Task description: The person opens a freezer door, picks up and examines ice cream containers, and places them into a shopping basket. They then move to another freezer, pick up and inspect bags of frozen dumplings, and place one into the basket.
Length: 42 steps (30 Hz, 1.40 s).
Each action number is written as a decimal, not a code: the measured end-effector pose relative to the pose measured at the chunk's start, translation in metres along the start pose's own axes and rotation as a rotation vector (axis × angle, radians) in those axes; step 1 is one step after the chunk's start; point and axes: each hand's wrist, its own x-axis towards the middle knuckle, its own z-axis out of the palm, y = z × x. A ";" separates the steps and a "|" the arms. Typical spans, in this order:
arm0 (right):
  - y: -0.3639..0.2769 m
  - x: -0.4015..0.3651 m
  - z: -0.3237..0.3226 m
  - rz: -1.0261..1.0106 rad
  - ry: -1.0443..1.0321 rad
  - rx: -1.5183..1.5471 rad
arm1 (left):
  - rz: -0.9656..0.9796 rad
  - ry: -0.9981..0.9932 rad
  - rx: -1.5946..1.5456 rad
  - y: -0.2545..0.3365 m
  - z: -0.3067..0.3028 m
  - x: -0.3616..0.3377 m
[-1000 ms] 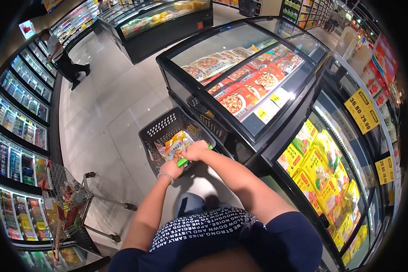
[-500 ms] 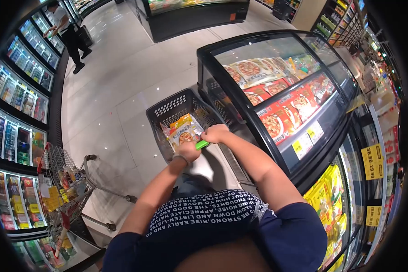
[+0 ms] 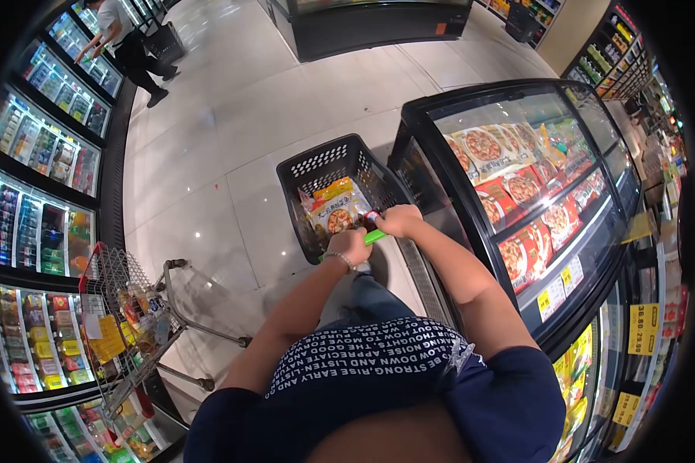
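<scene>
A dark grey shopping basket (image 3: 340, 145) with perforated sides is in front of my body, low over the floor. Its bright green handle (image 3: 374, 237) lies across the near side, with my left hand (image 3: 350, 248) closed around one end. My right hand (image 3: 400, 221) is wrapped on the other end. Inside the basket lies a yellow and white food packet (image 3: 337, 207) with a round dish pictured on it. By my right thumb, a small red and white thing (image 3: 372, 217) shows, too covered to name.
A glass-topped freezer (image 3: 471, 255) with boxed and bagged food stands close on the right. To the left is a wire shopping cart (image 3: 120, 285) with goods, beside lit drink fridges (image 3: 35, 224). A person (image 3: 120, 42) with another basket (image 3: 164, 44) stands at upper left.
The basket, my hands and the freezer now sit further right in view. Both hands keep hold of the green handle. The person at upper left has shifted slightly.
</scene>
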 end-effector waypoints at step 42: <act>-0.024 0.349 -0.216 -0.015 0.268 0.490 | 0.744 -0.274 0.241 -0.215 -0.216 0.488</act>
